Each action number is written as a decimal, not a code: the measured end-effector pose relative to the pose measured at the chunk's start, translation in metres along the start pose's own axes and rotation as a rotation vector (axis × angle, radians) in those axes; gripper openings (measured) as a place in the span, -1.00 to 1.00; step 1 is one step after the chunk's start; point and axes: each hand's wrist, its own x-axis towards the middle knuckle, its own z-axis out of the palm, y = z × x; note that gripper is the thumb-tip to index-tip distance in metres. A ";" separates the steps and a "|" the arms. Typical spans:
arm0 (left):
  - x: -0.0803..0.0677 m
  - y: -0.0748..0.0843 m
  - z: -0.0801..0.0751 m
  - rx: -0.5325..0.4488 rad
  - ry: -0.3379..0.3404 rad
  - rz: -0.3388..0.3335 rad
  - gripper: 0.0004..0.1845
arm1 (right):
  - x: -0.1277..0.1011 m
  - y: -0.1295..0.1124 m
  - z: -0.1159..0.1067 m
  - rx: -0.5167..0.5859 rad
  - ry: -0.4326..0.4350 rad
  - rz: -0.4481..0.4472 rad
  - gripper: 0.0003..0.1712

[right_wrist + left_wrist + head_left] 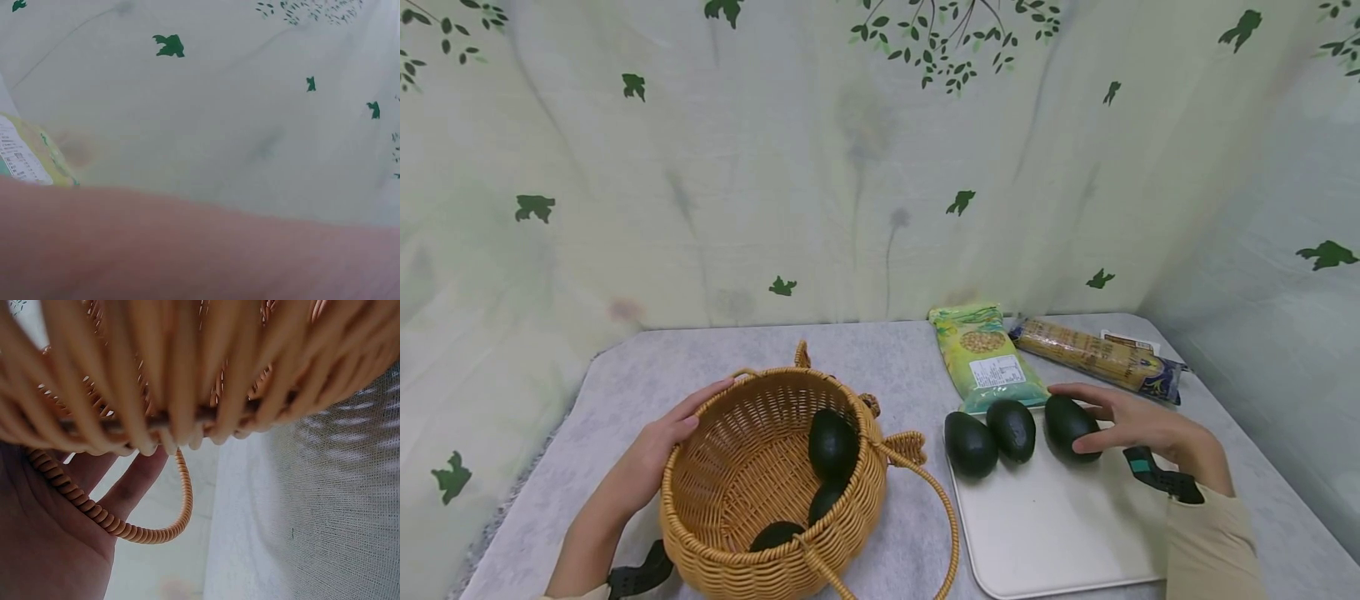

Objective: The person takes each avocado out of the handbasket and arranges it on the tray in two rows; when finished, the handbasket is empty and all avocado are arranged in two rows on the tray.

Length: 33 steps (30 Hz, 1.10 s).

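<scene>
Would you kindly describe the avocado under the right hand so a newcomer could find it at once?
Start at the white tray right of the wicker basket. Three avocados sit in a row along its far edge. It is the rightmost avocado, apart from the touching pair, and the only one the right hand grips.

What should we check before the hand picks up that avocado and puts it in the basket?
1. Right hand grips the rightmost dark green avocado: ok.
2. Left hand steadies the woven wicker basket at its rim: ok.
3. Room left in the basket beside the three avocados already inside: ok.
4. Two other avocados sit apart from the gripped one on the white tray: ok.
5. Grip firmness: cannot tell.
</scene>
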 end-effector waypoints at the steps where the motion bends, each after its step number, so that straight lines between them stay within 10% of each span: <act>1: 0.000 0.000 0.000 -0.003 0.000 -0.001 -0.47 | 0.000 0.001 -0.001 -0.007 0.002 0.005 -0.04; 33: 0.000 -0.001 0.000 -0.031 -0.011 -0.006 -0.46 | 0.008 -0.010 0.006 0.012 0.018 0.062 -0.14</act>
